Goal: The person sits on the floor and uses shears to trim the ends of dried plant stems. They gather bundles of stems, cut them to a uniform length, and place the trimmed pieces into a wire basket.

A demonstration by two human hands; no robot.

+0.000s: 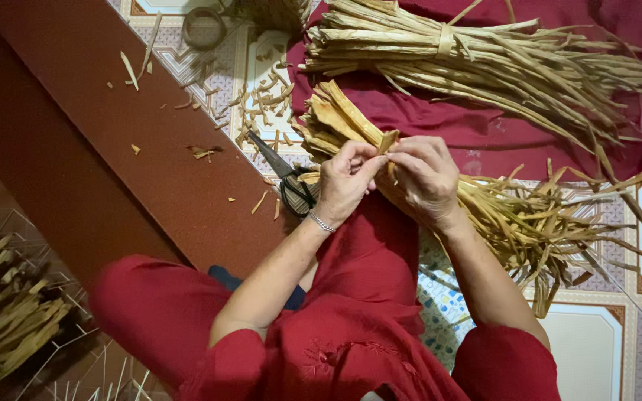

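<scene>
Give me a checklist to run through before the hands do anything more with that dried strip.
1. Left hand pinches the dried strip: ok.
2. Right hand on the same strip: ok.
3. Strip free of the loose bundle beneath: cannot tell.
4. Scissors lie apart from both hands, beside the left wrist: ok.
5. Tied bundle stays off the working spot: ok.
6. Floor tiles free of cuttings: not ok.
</scene>
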